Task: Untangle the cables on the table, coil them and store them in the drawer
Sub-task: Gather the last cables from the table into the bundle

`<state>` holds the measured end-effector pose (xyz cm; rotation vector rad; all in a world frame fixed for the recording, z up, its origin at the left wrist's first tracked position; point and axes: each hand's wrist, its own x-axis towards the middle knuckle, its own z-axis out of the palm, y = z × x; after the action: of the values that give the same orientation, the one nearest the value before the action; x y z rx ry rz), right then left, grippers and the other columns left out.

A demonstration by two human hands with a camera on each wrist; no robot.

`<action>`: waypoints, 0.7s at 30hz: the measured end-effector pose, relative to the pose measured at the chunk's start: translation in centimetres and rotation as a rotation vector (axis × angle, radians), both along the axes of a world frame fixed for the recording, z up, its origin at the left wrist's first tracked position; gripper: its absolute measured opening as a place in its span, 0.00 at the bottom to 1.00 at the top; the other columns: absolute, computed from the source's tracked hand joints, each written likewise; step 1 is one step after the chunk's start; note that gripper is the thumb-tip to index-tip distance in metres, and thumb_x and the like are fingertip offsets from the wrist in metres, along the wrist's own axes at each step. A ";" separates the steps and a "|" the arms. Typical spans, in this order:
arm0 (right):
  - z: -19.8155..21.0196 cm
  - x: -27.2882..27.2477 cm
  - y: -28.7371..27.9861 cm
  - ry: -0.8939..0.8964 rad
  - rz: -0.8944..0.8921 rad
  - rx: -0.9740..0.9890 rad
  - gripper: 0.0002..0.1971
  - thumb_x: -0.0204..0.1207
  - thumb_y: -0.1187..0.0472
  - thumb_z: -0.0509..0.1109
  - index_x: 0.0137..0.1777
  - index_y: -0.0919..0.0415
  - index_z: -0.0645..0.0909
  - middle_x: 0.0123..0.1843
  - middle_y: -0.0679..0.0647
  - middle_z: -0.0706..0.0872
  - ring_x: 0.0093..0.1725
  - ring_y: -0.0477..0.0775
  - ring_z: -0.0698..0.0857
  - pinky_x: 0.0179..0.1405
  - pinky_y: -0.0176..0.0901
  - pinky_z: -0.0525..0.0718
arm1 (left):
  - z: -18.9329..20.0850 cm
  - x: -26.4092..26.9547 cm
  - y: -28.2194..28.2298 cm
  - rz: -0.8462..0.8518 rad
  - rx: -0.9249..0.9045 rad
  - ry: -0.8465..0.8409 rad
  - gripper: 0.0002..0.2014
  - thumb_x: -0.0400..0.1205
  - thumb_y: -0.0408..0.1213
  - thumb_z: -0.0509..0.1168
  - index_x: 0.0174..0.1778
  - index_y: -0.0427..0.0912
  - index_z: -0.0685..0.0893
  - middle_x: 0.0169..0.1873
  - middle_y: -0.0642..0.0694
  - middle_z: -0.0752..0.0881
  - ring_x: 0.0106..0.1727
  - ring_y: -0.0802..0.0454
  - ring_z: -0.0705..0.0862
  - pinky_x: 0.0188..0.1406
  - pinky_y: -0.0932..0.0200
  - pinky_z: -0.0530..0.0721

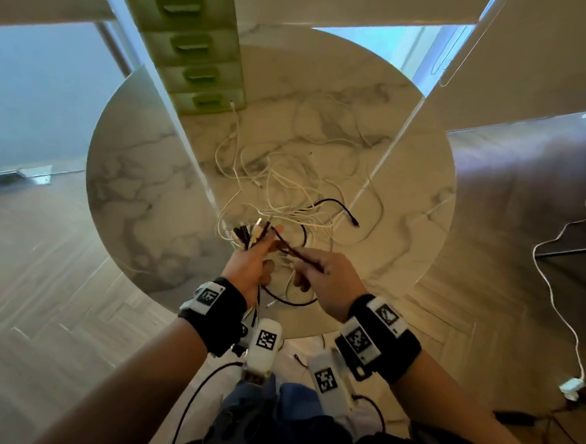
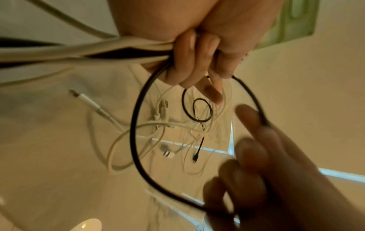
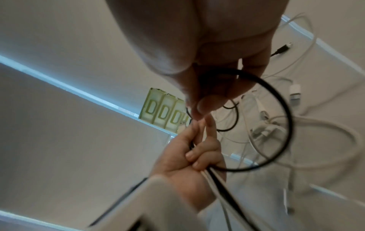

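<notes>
A tangle of white cables (image 1: 287, 180) lies in the middle of the round marble table (image 1: 143, 178). My left hand (image 1: 258, 254) grips a bundle of black and white cable ends (image 1: 249, 234) above the table's near edge; its fingers (image 2: 187, 62) curl round the strands. My right hand (image 1: 316, 271) pinches a black cable (image 1: 296, 253) that runs from the left hand. That black cable (image 2: 136, 125) hangs in a loop (image 3: 286, 125) between both hands. Its other plug (image 1: 355, 223) rests on the table. The green drawer unit (image 1: 192, 44) stands at the far side, drawers closed.
A white cable (image 1: 555, 289) runs across the wooden floor at the right to a plug (image 1: 571, 388). A brown upholstered seat (image 1: 527, 184) stands right of the table. Loose white plugs (image 2: 87, 100) lie on the tabletop under my hands.
</notes>
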<state>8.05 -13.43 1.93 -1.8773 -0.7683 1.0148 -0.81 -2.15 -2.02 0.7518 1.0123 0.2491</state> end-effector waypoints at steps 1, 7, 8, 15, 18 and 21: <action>0.0 -0.3 -1.0 0.027 -0.015 0.037 0.13 0.80 0.67 0.62 0.55 0.50 0.84 0.29 0.48 0.82 0.30 0.43 0.79 0.38 0.32 0.79 | -0.1 0.0 0.4 0.008 -0.031 -0.025 0.09 0.84 0.44 0.61 0.55 0.47 0.83 0.42 0.50 0.88 0.15 0.62 0.59 0.10 0.69 0.57; -2.1 -0.2 -7.9 -0.106 0.151 -0.036 0.12 0.77 0.68 0.67 0.55 0.55 0.87 0.43 0.43 0.88 0.49 0.40 0.83 0.55 0.29 0.76 | -0.7 0.4 1.6 0.086 -0.275 -0.183 0.15 0.88 0.45 0.51 0.47 0.42 0.79 0.38 0.54 0.90 0.11 0.62 0.59 0.07 0.71 0.57; -2.7 0.2 -8.6 -0.130 0.149 -0.053 0.12 0.76 0.68 0.68 0.54 0.55 0.88 0.46 0.46 0.88 0.50 0.41 0.83 0.56 0.34 0.78 | -0.8 0.4 1.6 0.095 -0.289 -0.189 0.14 0.88 0.44 0.51 0.47 0.41 0.78 0.32 0.55 0.88 0.11 0.62 0.59 0.07 0.71 0.56; -0.5 1.6 -3.1 0.274 -0.139 0.011 0.16 0.80 0.52 0.61 0.56 0.62 0.83 0.49 0.55 0.88 0.50 0.46 0.85 0.50 0.25 0.79 | 0.8 -1.2 -1.3 -0.274 -0.109 -0.160 0.11 0.87 0.38 0.53 0.50 0.43 0.80 0.22 0.49 0.80 0.11 0.63 0.61 0.10 0.72 0.56; 0.2 1.4 0.1 0.196 -0.048 -0.052 0.20 0.82 0.48 0.58 0.37 0.61 0.82 0.31 0.48 0.85 0.34 0.51 0.83 0.39 0.34 0.79 | 1.1 -1.6 -2.3 -0.434 -0.030 -0.122 0.10 0.87 0.38 0.54 0.48 0.43 0.80 0.26 0.47 0.84 0.13 0.62 0.61 0.13 0.70 0.54; 0.5 1.4 1.2 0.289 -0.092 -0.004 0.16 0.82 0.59 0.61 0.40 0.71 0.81 0.18 0.48 0.77 0.19 0.49 0.75 0.16 0.33 0.72 | 1.5 -1.3 -3.0 -0.436 0.009 -0.094 0.10 0.87 0.36 0.54 0.44 0.43 0.79 0.25 0.49 0.85 0.15 0.62 0.60 0.16 0.67 0.52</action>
<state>9.47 -12.26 2.42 -1.7033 -0.5058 1.1952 -2.14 -5.12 -0.53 0.9397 0.7366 -0.0881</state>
